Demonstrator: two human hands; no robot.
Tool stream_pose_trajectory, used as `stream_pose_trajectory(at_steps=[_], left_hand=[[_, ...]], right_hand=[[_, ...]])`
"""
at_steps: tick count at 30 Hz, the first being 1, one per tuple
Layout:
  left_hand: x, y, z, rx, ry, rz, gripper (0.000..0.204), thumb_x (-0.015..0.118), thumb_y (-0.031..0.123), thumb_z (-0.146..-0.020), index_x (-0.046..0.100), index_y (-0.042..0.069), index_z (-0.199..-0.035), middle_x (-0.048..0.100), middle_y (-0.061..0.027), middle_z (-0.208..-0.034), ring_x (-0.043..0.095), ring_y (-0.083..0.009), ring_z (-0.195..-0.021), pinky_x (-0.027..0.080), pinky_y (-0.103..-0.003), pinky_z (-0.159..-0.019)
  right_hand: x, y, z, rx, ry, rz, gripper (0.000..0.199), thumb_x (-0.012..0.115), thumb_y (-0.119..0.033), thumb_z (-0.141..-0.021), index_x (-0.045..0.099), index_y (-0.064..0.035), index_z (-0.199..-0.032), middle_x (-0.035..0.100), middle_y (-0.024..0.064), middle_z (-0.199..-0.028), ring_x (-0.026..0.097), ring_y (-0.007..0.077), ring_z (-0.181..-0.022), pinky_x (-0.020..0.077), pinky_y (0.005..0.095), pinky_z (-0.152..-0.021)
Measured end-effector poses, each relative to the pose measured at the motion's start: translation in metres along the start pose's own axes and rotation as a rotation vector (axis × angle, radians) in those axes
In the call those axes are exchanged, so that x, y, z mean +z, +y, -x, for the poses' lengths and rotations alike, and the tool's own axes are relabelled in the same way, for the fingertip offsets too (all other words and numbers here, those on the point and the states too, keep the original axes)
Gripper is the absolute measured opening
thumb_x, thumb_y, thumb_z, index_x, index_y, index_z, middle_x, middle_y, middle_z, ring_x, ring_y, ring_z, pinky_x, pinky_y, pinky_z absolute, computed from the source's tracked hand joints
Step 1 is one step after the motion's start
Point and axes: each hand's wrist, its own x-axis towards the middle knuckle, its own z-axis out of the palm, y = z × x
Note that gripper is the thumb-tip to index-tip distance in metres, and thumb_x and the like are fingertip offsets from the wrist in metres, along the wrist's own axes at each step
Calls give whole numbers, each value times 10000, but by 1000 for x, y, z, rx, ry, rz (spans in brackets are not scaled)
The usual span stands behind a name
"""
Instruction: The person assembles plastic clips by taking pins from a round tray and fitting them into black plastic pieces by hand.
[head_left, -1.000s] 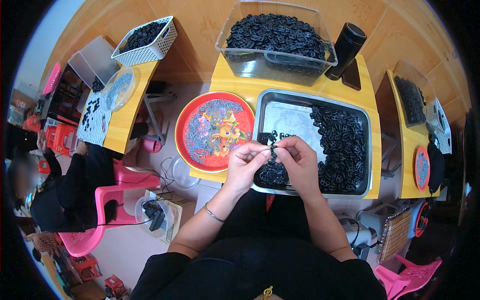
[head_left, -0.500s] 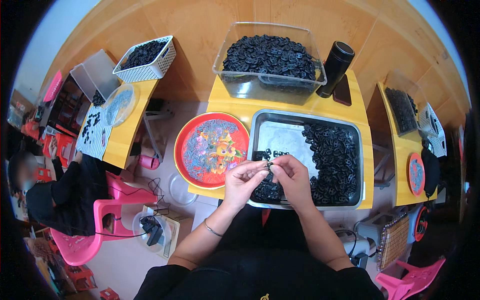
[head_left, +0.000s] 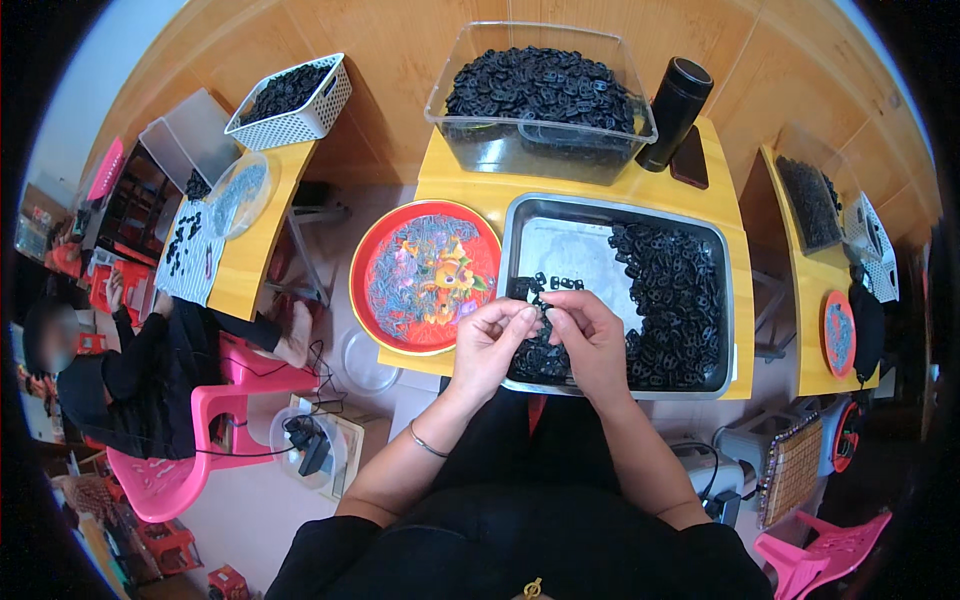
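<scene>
left hand [head_left: 490, 335] and right hand [head_left: 593, 345] met over the metal tray [head_left: 570, 243], both grips pinched a small piece [head_left: 540, 303], black parts [head_left: 680, 310] lay heaped in the tray, red plate [head_left: 400, 333] sat beside it on the counter [head_left: 455, 188]

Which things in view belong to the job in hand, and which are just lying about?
In the job, by the look of it:
- left hand, pinching a small piece
- right hand, close beside it
- metal tray of black pieces
- red round tray of grey pieces
- clear bin, probably stock

Probably just there:
- black flask
- dark phone
- pink chair
</scene>
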Motion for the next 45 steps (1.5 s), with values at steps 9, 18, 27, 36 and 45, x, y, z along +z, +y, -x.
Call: stream_pose_trajectory(at_steps=[9, 18, 27, 36, 45], left_hand=[[3, -8, 4, 68, 19, -26, 65, 566, 49, -823, 594, 0, -855, 588, -24, -749, 531, -65, -670, 429, -194, -624], [8, 6, -8, 315, -59, -488, 99, 604, -28, -749, 608, -19, -848, 581, -72, -810, 553, -132, -761, 432, -235, -659], [11, -2, -36, 540, -415, -1235, 302, 635, 48, -674, 583, 53, -971, 546, -97, -870, 545, -276, -819, 451, -354, -709], [73, -49, -46, 497, -772, -1167, 256, 625, 103, -686, 592, 84, -939, 521, -102, -869, 529, -284, -821, 455, -370, -694], [61, -44, -45, 443, -830, -1247, 200, 632, 120, -672, 601, 84, -866, 517, -91, -827, 531, -274, -813, 454, -359, -690]], right_hand=[[0, -1, 3, 11, 8, -11, 141, 550, -54, -822, 595, -27, -953, 579, 35, -897, 536, 61, -715, 446, 191, -562], [-14, -1, 4, 116, 35, -64, 175, 519, -53, -833, 550, -32, -1004, 541, -16, -776, 455, 23, -623, 374, 160, -538], [-83, 3, 15, 63, 302, 20, 110, 518, -31, -832, 549, -14, -936, 559, 27, -813, 541, 86, -752, 416, 193, -662], [-111, 4, 22, -11, 456, -41, 125, 571, 17, -784, 570, 11, -908, 583, 41, -858, 558, 101, -806, 432, 210, -726], [-119, 0, 25, -27, 443, -51, 169, 593, 29, -767, 562, -3, -930, 565, 18, -871, 523, 70, -812, 410, 183, -734]])
